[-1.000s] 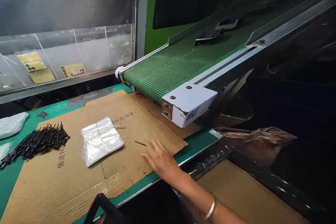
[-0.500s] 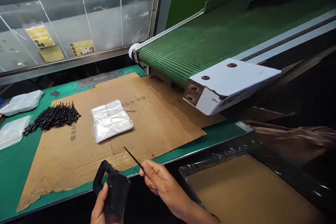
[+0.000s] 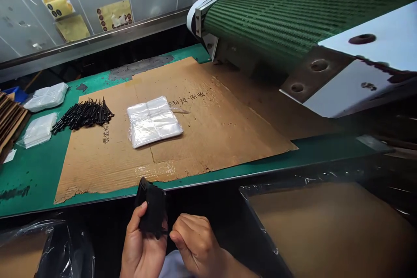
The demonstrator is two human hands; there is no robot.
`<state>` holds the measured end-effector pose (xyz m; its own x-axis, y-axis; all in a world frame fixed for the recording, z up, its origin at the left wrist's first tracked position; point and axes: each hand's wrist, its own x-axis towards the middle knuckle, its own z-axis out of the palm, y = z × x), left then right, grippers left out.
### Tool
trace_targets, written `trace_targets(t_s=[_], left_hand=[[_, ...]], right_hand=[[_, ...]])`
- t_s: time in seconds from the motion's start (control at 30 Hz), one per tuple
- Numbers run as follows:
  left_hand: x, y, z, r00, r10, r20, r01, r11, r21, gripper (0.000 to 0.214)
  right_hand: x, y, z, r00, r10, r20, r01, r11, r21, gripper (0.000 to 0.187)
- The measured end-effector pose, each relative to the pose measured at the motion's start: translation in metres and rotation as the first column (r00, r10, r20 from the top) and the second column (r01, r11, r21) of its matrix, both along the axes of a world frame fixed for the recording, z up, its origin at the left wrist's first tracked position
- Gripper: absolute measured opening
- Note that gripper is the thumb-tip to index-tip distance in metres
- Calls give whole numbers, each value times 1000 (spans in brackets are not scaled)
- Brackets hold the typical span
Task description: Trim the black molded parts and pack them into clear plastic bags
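Head cam shows us with L hand (image 3: 142, 243) clamping blk plastic frame (image 3: 153, 209) upright in front of the counter (image 3: 29, 186), fingers (image 3: 139, 216) wrapped on to steady it, while R hand (image 3: 195, 238) curls closed at its edge, grip unclear, cardboard (image 3: 221, 139) and blk pins (image 3: 84, 114) further off.

The left hand (image 3: 143, 243) held a black plastic frame (image 3: 152, 208) while the right hand (image 3: 195, 239) curled against its edge, in front of a green counter (image 3: 29, 182) bearing flattened cardboard (image 3: 211, 139), clear bags (image 3: 154, 121) and black rods (image 3: 83, 114).
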<state>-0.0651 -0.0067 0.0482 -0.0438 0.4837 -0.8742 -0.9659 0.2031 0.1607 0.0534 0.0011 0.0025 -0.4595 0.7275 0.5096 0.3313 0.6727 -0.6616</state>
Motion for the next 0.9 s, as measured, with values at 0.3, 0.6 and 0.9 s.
trace_targets(t_s=[0.3,0.6,0.9], left_hand=[[2,-4,-3,976,23,218,-31,999,35,32],[6,-17,-19,977,-11,214,6,1000,24,27],[-15,-26,-26,936,-323,-140,347,913,216,20]], right_hand=[[3,3,0,999,30,38,-34,993,110,50],[17,31,-2,998,-40,-40,44,994,98,45],[26,35,6,957,205,-203,-225,971,-80,44]])
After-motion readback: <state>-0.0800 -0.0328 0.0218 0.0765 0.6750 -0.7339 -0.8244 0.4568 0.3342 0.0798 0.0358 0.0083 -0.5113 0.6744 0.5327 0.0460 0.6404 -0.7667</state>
